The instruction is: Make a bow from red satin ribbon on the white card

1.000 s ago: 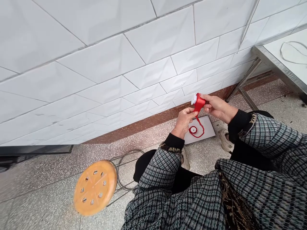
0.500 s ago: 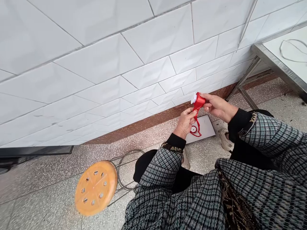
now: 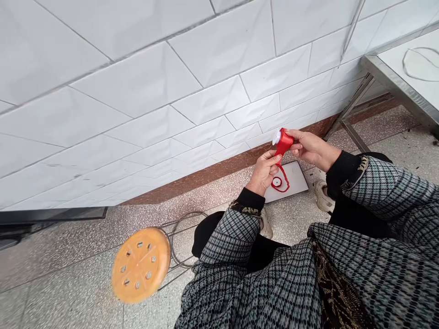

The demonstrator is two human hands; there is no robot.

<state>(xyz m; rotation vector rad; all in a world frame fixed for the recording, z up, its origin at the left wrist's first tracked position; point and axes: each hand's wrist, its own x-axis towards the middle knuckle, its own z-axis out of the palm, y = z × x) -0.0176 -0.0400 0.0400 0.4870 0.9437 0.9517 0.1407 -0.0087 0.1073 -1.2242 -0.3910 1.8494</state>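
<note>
A white spool wound with red ribbon [image 3: 284,141] is held up in front of me, its white end [image 3: 276,137] facing left. My right hand [image 3: 305,145] grips the spool from its right side, fingers closed around that end. Just below and to the left, my left hand [image 3: 265,170] pinches the loose ribbon between thumb and fingers. From there the red strip hangs in a loop [image 3: 287,182] over a white board [image 3: 297,178] on the floor. On that board shows a small red ring [image 3: 277,182] with a pale centre.
An orange round-topped stool [image 3: 141,265] with metal legs lies on its side at lower left. A metal-framed table [image 3: 394,77] with a thin cord on top stands at right. White wall tiles [image 3: 219,50] rise ahead. A dark flat object [image 3: 51,219] sits at far left.
The hanging ribbon loop has shifted and opened wider below my left hand. Both hands keep their hold on the spool and ribbon; the view has moved slightly.
</note>
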